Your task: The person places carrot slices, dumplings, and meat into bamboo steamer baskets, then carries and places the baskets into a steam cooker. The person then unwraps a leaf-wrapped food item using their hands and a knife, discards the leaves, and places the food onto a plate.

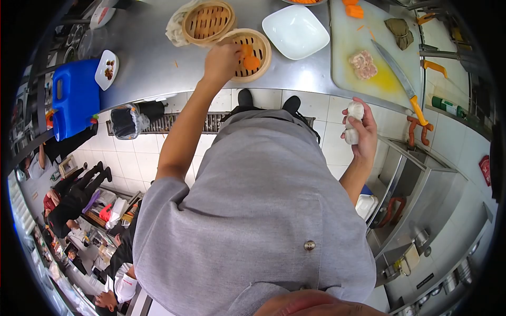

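While the right hand (pixel 360 127) curls closed around several white rounds (pixel 354 111), the left hand (pixel 223 61) reaches over a bamboo steamer (pixel 267 55), fingertips drawn together at the orange slices (pixel 252 63) on its slats — whether they pinch one, I cannot tell. Beside it sit a second steamer (pixel 208 22) and a white bowl (pixel 296 31); farther left — a small dish (pixel 107 56) holding brown bits (pixel 109 69).
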